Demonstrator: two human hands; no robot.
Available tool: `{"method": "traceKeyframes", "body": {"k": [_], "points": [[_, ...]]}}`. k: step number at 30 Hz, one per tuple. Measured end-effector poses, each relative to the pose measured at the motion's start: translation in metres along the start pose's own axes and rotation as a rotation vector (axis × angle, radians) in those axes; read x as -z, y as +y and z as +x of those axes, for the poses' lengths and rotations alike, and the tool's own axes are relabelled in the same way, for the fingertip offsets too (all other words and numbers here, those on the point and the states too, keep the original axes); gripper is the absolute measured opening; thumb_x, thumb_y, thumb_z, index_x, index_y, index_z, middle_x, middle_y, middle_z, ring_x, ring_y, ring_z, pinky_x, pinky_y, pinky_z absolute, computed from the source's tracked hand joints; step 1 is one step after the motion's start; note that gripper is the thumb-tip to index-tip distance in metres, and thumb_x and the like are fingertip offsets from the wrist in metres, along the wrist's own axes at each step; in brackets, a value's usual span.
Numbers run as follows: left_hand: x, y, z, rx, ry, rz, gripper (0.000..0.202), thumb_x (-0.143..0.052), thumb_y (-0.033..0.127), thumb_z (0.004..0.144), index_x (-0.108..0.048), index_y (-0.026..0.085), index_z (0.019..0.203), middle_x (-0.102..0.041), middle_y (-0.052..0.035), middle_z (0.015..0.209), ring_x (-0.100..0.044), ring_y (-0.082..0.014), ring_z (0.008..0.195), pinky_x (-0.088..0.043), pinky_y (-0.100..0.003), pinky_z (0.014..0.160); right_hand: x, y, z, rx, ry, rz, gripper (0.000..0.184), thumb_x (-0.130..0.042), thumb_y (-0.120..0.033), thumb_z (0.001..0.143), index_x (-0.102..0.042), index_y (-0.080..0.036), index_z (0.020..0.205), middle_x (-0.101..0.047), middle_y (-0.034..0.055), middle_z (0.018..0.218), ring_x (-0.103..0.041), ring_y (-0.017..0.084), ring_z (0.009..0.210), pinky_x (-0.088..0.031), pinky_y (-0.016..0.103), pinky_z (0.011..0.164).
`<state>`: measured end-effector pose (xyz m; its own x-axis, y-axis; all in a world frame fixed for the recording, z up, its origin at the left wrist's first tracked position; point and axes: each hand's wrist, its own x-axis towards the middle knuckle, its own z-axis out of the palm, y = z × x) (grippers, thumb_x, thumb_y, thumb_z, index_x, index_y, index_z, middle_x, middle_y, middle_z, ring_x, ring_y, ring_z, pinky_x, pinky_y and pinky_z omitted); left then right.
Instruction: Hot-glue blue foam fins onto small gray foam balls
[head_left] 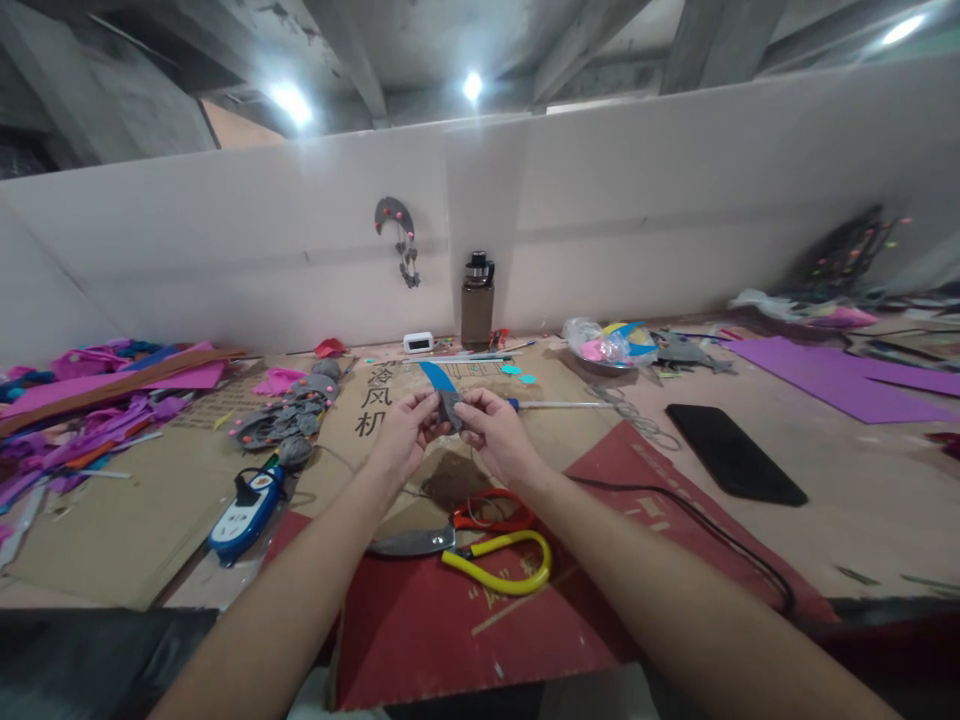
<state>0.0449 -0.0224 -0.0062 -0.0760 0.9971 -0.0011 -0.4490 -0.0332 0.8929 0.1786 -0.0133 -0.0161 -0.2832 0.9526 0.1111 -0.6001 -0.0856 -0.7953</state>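
Observation:
Between my two hands is a small dark grey piece (pixel 450 408), perhaps felt or foam. My left hand (pixel 411 430) pinches its left side. Thumb and fingers of my right hand (pixel 491 425) close on its right side. A blue strip (pixel 437 376) shows just behind the grey piece; whether it is joined to it I cannot tell. Below my hands, scissors (pixel 499 580) with one red and one yellow handle lie on red cardboard (pixel 420 650), blades pointing left. Thin grey cord runs near the handles.
A blue-and-white power strip (pixel 247 515), grey yarn balls (pixel 295 452) and grey decorated crescents (pixel 281 425) lie left. A black phone (pixel 735 455), purple sheets (pixel 817 370) and a bowl of wrapped bits (pixel 609 345) are right. A dark bottle (pixel 478 305) stands behind.

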Motion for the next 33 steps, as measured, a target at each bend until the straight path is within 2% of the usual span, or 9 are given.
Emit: {"method": "traceKeyframes", "body": {"k": [4, 7, 14, 20, 24, 26, 29, 33], "points": [[-0.003, -0.004, -0.002, -0.125, 0.042, 0.109, 0.033, -0.079, 0.033, 0.063, -0.054, 0.014, 0.074, -0.061, -0.0003, 0.071, -0.059, -0.0102, 0.062, -0.053, -0.022, 0.055, 0.0, 0.004, 0.002, 0.05, 0.039, -0.045, 0.029, -0.078, -0.028, 0.056, -0.053, -0.017, 0.066, -0.045, -0.0071, 0.058, -0.031, 0.001, 0.045, -0.019, 0.017, 0.041], [-0.006, -0.003, -0.005, -0.183, 0.064, 0.165, 0.036, -0.079, 0.035, 0.062, -0.052, 0.015, 0.076, -0.06, 0.0008, 0.074, -0.058, -0.0103, 0.066, -0.053, -0.023, 0.058, 0.0, 0.005, 0.002, 0.069, 0.054, -0.048, 0.029, -0.077, -0.028, 0.056, -0.053, -0.017, 0.066, -0.043, -0.0075, 0.057, -0.028, 0.001, 0.044, -0.016, 0.018, 0.041], [-0.013, -0.003, -0.011, -0.244, 0.016, 0.227, 0.041, -0.078, 0.033, 0.062, -0.052, 0.016, 0.088, -0.056, 0.002, 0.081, -0.058, -0.0098, 0.069, -0.052, -0.023, 0.059, 0.001, 0.003, 0.001, 0.09, 0.08, -0.094, 0.026, -0.075, -0.028, 0.059, -0.054, -0.017, 0.068, -0.044, -0.0073, 0.058, -0.03, 0.002, 0.044, -0.019, 0.019, 0.042], [-0.01, -0.006, -0.008, -0.267, 0.058, 0.254, 0.042, -0.077, 0.032, 0.063, -0.048, 0.017, 0.09, -0.056, 0.0022, 0.077, -0.056, -0.0095, 0.063, -0.048, -0.021, 0.051, 0.003, 0.007, 0.003, 0.141, 0.034, -0.224, 0.026, -0.072, -0.037, 0.065, -0.055, -0.018, 0.071, -0.046, -0.0066, 0.059, -0.033, 0.003, 0.046, -0.022, 0.019, 0.043], [-0.01, -0.006, -0.008, -0.298, 0.092, 0.219, 0.047, -0.078, 0.028, 0.062, -0.042, 0.021, 0.092, -0.051, 0.0057, 0.074, -0.055, -0.0095, 0.061, -0.047, -0.02, 0.047, 0.002, 0.006, 0.002, 0.13, 0.0, -0.164, 0.029, -0.068, -0.044, 0.07, -0.055, -0.019, 0.071, -0.038, -0.008, 0.053, -0.03, 0.004, 0.045, -0.021, 0.02, 0.043], [-0.011, -0.007, -0.008, -0.314, 0.098, 0.226, 0.045, -0.078, 0.027, 0.062, -0.042, 0.021, 0.088, -0.049, 0.0059, 0.074, -0.054, -0.0086, 0.061, -0.047, -0.019, 0.047, 0.002, 0.006, 0.002, 0.126, 0.01, -0.153, 0.029, -0.068, -0.044, 0.07, -0.053, -0.019, 0.069, -0.034, -0.0088, 0.051, -0.028, 0.004, 0.044, -0.02, 0.02, 0.043], [-0.012, -0.006, -0.01, -0.311, 0.099, 0.28, 0.037, -0.076, 0.029, 0.063, -0.045, 0.018, 0.08, -0.05, 0.0037, 0.076, -0.053, -0.0081, 0.062, -0.048, -0.019, 0.048, 0.002, 0.008, 0.003, 0.134, 0.036, -0.181, 0.027, -0.068, -0.042, 0.069, -0.054, -0.018, 0.068, -0.037, -0.0081, 0.052, -0.029, 0.004, 0.044, -0.02, 0.02, 0.043], [-0.014, -0.005, -0.012, -0.312, 0.106, 0.35, 0.033, -0.074, 0.034, 0.066, -0.052, 0.015, 0.083, -0.056, -0.0008, 0.079, -0.056, -0.0108, 0.067, -0.051, -0.022, 0.054, 0.003, 0.009, 0.003, 0.13, 0.051, -0.209, 0.026, -0.068, -0.041, 0.068, -0.055, -0.018, 0.069, -0.04, -0.0076, 0.054, -0.03, 0.004, 0.044, -0.021, 0.021, 0.043]]}}
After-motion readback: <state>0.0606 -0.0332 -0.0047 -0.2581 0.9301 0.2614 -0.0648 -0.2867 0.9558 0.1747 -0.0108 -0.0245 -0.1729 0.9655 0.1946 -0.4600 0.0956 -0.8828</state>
